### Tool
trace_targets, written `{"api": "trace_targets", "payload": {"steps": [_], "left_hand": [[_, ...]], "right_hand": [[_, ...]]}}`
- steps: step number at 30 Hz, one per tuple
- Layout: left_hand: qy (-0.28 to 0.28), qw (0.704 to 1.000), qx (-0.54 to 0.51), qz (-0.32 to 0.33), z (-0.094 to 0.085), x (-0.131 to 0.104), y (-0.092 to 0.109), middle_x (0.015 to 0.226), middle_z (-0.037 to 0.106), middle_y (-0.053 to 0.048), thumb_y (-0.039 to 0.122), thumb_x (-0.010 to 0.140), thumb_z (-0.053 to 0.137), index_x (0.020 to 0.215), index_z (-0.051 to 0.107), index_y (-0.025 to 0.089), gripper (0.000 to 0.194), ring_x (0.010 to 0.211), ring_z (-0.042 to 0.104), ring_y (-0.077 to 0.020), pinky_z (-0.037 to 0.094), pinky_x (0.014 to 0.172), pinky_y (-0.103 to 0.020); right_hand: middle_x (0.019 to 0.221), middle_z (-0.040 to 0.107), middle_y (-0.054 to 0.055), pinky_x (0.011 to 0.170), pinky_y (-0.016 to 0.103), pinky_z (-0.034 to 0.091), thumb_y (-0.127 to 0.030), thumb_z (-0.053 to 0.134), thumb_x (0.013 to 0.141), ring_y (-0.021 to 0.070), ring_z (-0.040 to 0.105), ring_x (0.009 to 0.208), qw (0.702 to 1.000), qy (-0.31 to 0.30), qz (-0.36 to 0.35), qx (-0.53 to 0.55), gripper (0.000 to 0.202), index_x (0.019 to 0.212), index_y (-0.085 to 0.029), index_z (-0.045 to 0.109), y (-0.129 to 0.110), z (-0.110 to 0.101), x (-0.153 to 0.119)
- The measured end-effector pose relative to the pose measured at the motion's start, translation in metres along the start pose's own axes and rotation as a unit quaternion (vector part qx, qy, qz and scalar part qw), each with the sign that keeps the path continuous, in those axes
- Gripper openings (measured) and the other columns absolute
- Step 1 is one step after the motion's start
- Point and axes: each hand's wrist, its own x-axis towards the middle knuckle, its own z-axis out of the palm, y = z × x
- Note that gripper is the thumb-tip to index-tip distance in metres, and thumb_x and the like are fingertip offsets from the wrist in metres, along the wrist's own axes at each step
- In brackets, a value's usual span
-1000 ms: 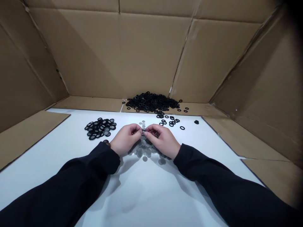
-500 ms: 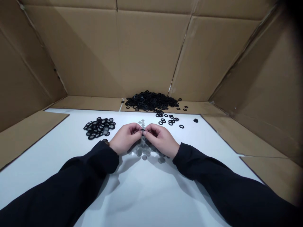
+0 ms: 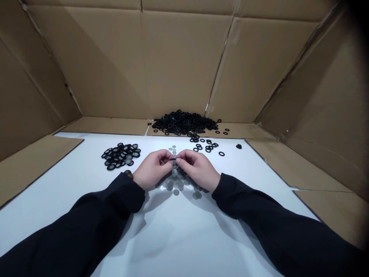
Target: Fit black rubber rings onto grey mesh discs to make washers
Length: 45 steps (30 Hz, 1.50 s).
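Observation:
Between the fingertips of both hands is a black rubber ring [image 3: 173, 159], with a grey disc probably at it, though the fingers cover most of the detail. My left hand [image 3: 154, 169] pinches the ring's left side. On the opposite edge, my right hand [image 3: 198, 169] pinches it too, thumb and fingers closed. Below the hands, small round grey mesh discs [image 3: 176, 184] lie loosely heaped on the white table [image 3: 173, 238]. To the left sits a pile of black rings with grey discs in them [image 3: 121, 156].
A large heap of black rings [image 3: 184, 123] lies at the back against the cardboard wall [image 3: 178, 65]. Several loose rings [image 3: 208, 145] are scattered in front of it. Small black pieces [image 3: 238, 146] lie farther right. Cardboard flaps [image 3: 37, 161] border the table.
My right hand has shifted slightly to the right, its thumb a little farther from the left one. Both hands still hold the ring in the same place.

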Motion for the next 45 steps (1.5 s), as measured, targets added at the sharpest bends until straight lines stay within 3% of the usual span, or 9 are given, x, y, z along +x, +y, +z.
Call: {"api": "trace_targets", "payload": {"steps": [11, 19, 25, 31, 39, 45], "left_hand": [[0.003, 0.998, 0.055, 0.008, 0.0003, -0.0002, 0.0020, 0.069, 0.055, 0.001, 0.026, 0.078, 0.057, 0.077, 0.057, 0.016, 0.011, 0.062, 0.047, -0.0106, 0.038, 0.057, -0.023], [0.019, 0.997, 0.068, 0.016, 0.0025, -0.0013, 0.0057, 0.071, 0.055, 0.002, 0.027, 0.078, 0.059, 0.080, 0.057, 0.016, 0.012, 0.062, 0.046, -0.0103, 0.038, 0.056, -0.023], [0.017, 0.999, -0.038, -0.010, 0.0030, -0.0009, 0.0061, 0.067, 0.053, 0.003, 0.031, 0.078, 0.062, 0.081, 0.055, 0.016, 0.017, 0.059, 0.046, -0.0095, 0.038, 0.053, -0.022], [0.004, 0.991, -0.129, -0.043, 0.0045, -0.0010, 0.0074, 0.058, 0.049, 0.006, 0.030, 0.076, 0.064, 0.078, 0.053, 0.017, 0.018, 0.050, 0.041, -0.0066, 0.033, 0.049, -0.020], [0.011, 0.994, -0.103, -0.036, 0.0048, -0.0023, 0.0062, 0.063, 0.050, 0.005, 0.027, 0.079, 0.062, 0.078, 0.053, 0.016, 0.014, 0.054, 0.042, -0.0063, 0.033, 0.050, -0.019], [0.016, 0.995, -0.095, -0.032, 0.0053, -0.0018, 0.0058, 0.059, 0.048, 0.005, 0.034, 0.083, 0.059, 0.076, 0.051, 0.017, 0.020, 0.051, 0.039, -0.0069, 0.032, 0.048, -0.020]], "right_hand": [[0.078, 0.065, 0.002, 0.066, 0.027, 0.046, -0.026, 0.058, 0.085, 0.0134, 0.057, 0.069, 0.994, 0.026, -0.064, -0.082, 0.012, 0.090, -0.018, 0.065, -0.0047, 0.0016, -0.0030], [0.071, 0.056, -0.002, 0.059, 0.025, 0.041, -0.030, 0.059, 0.082, 0.0116, 0.050, 0.064, 0.998, 0.012, 0.016, 0.057, 0.012, 0.084, -0.018, 0.058, -0.0050, 0.0075, -0.0016], [0.071, 0.049, -0.004, 0.058, 0.025, 0.038, -0.034, 0.059, 0.083, 0.0109, 0.045, 0.063, 0.993, 0.009, 0.032, 0.113, 0.016, 0.084, -0.020, 0.053, -0.0046, 0.0096, -0.0018], [0.071, 0.048, -0.004, 0.057, 0.024, 0.037, -0.033, 0.054, 0.088, 0.0108, 0.043, 0.062, 0.998, 0.001, -0.001, 0.057, 0.013, 0.086, -0.021, 0.052, 0.0002, 0.0082, -0.0043], [0.072, 0.051, -0.003, 0.058, 0.025, 0.038, -0.036, 0.051, 0.091, 0.0115, 0.045, 0.063, 0.999, -0.003, -0.009, 0.032, 0.016, 0.087, -0.020, 0.054, 0.0019, 0.0079, -0.0037], [0.071, 0.052, -0.002, 0.060, 0.026, 0.038, -0.034, 0.048, 0.093, 0.0123, 0.046, 0.064, 1.000, 0.003, -0.018, -0.020, 0.017, 0.085, -0.020, 0.053, -0.0033, 0.0082, -0.0044]]}}
